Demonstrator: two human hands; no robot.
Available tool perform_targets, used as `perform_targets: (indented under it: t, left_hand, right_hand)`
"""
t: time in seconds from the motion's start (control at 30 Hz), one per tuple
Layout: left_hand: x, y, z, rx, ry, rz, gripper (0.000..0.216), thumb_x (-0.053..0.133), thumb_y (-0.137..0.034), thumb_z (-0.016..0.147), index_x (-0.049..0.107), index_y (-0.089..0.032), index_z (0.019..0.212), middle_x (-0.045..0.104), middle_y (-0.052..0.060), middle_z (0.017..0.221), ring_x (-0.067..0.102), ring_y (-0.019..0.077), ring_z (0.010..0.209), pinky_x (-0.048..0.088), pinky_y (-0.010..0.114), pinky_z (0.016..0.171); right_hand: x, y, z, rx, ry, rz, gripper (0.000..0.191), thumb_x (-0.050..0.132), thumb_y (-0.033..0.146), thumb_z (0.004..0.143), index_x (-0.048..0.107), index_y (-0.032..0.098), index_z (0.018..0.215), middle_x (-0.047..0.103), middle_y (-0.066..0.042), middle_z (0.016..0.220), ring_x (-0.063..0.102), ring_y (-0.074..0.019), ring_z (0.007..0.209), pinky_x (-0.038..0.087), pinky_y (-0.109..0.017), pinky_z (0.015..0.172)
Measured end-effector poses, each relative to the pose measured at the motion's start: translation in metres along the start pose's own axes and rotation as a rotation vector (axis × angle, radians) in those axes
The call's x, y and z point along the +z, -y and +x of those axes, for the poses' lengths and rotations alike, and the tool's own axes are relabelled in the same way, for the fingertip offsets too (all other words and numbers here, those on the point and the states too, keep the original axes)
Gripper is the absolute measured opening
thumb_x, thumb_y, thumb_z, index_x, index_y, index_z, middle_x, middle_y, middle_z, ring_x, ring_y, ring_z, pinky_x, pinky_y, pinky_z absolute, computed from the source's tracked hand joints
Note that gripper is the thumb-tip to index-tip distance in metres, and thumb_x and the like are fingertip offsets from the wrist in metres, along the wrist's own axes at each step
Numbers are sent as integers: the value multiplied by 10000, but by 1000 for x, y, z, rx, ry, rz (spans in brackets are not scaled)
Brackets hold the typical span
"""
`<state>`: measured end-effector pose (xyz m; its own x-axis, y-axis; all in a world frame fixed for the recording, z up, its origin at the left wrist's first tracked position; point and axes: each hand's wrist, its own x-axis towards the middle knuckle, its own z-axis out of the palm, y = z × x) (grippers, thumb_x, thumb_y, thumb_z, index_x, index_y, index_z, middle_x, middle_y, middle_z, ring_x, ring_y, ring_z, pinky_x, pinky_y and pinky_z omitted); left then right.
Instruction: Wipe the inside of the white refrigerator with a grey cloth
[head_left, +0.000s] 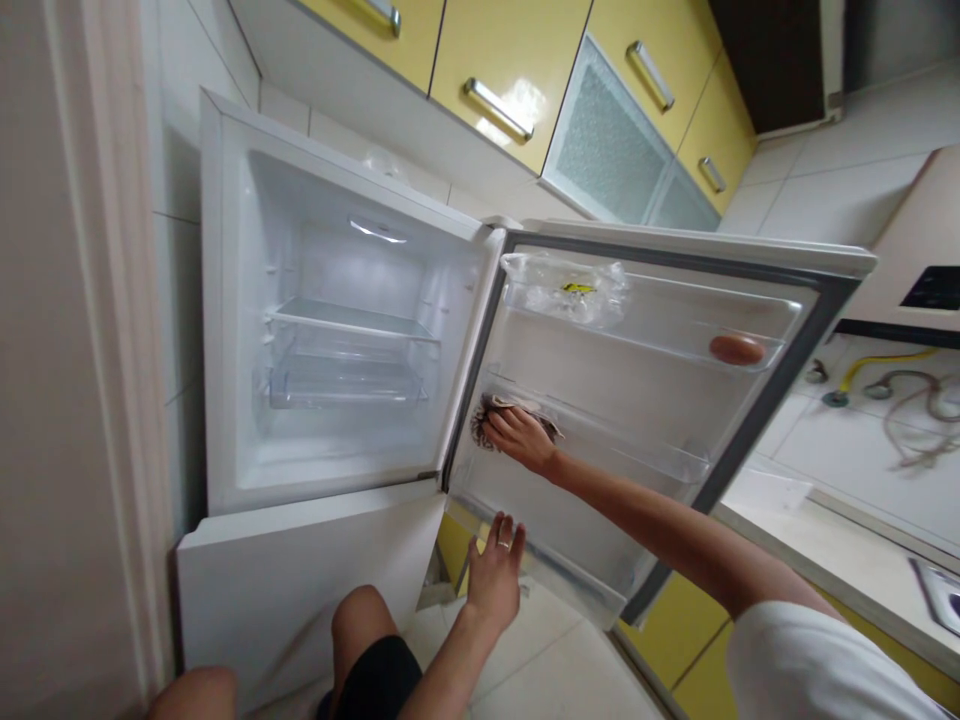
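My right hand (521,437) presses a crumpled, dark-patterned cloth (555,428) against the middle shelf (637,445) of the open fridge door, near the hinge side. Its fingers are bent over the cloth and hide part of it. Lower down, my left hand (495,585), with a ring on one finger, is at the rim of the bottom door shelf (577,580). Its fingers are bent and slightly apart; whether they touch the rim I cannot tell. On the top door shelf lie a clear plastic bag (566,290) and a brown egg-shaped thing (737,349).
The fridge compartment (352,265) stands open at left, with a glass shelf (352,318) and a clear drawer (345,385). Below is a shut white door (300,580). Yellow cabinets (510,70) hang above; a counter (825,560) runs at right. My knees are close in front.
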<state>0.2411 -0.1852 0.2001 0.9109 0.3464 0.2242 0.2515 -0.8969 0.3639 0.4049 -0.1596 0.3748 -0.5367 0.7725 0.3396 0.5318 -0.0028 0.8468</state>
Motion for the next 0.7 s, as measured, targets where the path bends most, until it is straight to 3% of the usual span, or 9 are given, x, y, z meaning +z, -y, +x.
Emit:
perform_targets:
  t: [0.27,0.53,0.7]
  left_hand:
    - [4,-2,1,-22,-39,4,834,450,-61,779,325,-212,1590,285,119,1697,199,291,1588,344,641,1194]
    - [7,-1,6,-15,-36,26,787,398,-76,819,326,-195,1593,283,120,1698,197,278,1589,347,583,1208]
    - [10,-4,10,-15,-17,49,794,409,-97,826,297,-202,1605,248,111,1712,155,268,1599,327,557,1227]
  right_hand:
    - [-39,6,-93,327,171,5,396,472,98,970,650,175,1316,670,-150,1308,637,-248,1103,536,-391,931]
    - [-97,15,-178,494,48,-155,460,474,-5,849,679,156,1228,698,-159,1204,628,-268,1072,510,-405,951]
    - [-126,30,-215,568,-91,-82,602,511,67,881,498,200,1467,687,-151,1228,632,-302,1178,499,-497,1054]
